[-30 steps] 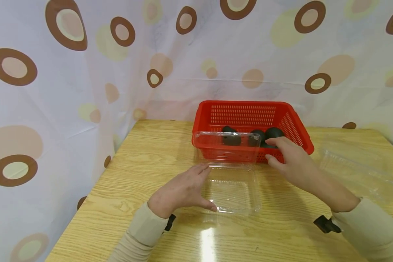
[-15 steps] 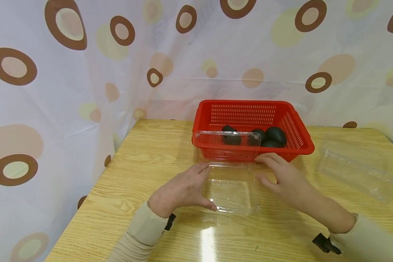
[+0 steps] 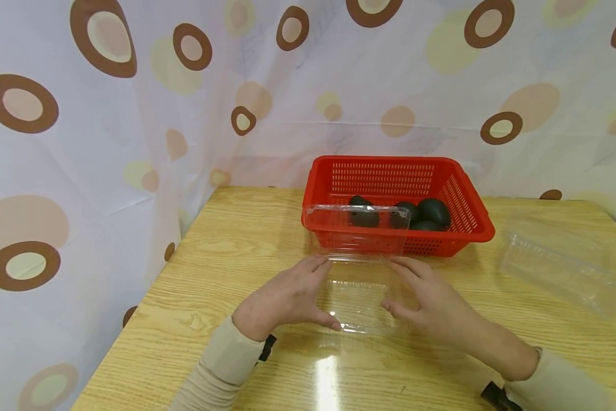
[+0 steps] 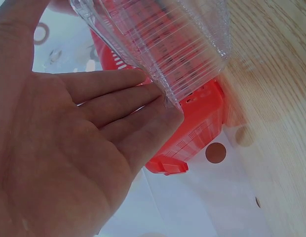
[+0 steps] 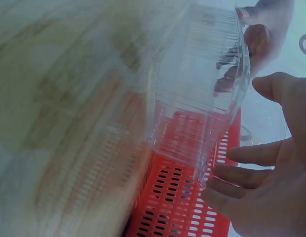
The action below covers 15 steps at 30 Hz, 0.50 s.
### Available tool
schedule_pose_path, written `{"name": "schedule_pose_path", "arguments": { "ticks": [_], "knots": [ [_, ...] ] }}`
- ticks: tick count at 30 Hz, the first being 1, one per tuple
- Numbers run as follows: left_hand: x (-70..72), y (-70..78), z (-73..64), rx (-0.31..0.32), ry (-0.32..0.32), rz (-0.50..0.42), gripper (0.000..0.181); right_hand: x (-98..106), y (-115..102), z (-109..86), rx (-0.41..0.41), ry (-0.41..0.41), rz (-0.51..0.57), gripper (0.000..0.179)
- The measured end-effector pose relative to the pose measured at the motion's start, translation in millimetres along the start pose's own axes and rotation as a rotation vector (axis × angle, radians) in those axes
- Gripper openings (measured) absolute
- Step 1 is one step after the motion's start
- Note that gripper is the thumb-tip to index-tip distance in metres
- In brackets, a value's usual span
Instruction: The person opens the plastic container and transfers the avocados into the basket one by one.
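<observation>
A clear plastic clamshell container [image 3: 360, 305] lies on the wooden table, its lid [image 3: 356, 209] raised toward the back. My left hand [image 3: 287, 299] is at its left side, thumb by the front rim and fingers by the hinge. In the left wrist view its nearly straight fingertips meet the container edge [image 4: 165, 89]. On the other side is my right hand [image 3: 433, 299], thumb and fingers spread apart. In the right wrist view the right fingertips are right at the container rim [image 5: 201, 177], with nothing in the palm.
Behind the container stands a red slotted basket [image 3: 477, 228] holding several dark, avocado-shaped things [image 3: 434, 212]. Another clear plastic container [image 3: 559, 268] lies at the right of the table. A patterned curtain [image 3: 287, 142] hangs at the back and left.
My right hand has come away from the basket, moving left and toward me to the container's right side. The left hand has stayed at its left side.
</observation>
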<state>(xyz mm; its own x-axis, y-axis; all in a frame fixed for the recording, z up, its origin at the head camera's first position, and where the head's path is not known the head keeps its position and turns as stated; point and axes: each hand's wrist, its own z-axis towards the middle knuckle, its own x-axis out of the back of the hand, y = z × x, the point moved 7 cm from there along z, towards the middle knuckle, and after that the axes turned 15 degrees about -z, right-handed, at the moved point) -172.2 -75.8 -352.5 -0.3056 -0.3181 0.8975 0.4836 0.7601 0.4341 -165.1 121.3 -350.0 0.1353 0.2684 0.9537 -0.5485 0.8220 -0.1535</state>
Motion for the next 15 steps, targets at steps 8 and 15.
{"name": "schedule_pose_path", "arguments": {
  "ticks": [8, 15],
  "knots": [
    [0.6, 2.0, 0.2, -0.019, 0.008, 0.006, 0.113, -20, -5, -4.2, 0.001, -0.127, 0.014, 0.092],
    [1.0, 2.4, 0.0, -0.029, 0.011, 0.021, 0.112, -29, -7, -6.1, 0.011, -0.167, 0.011, 0.101]
  ]
}}
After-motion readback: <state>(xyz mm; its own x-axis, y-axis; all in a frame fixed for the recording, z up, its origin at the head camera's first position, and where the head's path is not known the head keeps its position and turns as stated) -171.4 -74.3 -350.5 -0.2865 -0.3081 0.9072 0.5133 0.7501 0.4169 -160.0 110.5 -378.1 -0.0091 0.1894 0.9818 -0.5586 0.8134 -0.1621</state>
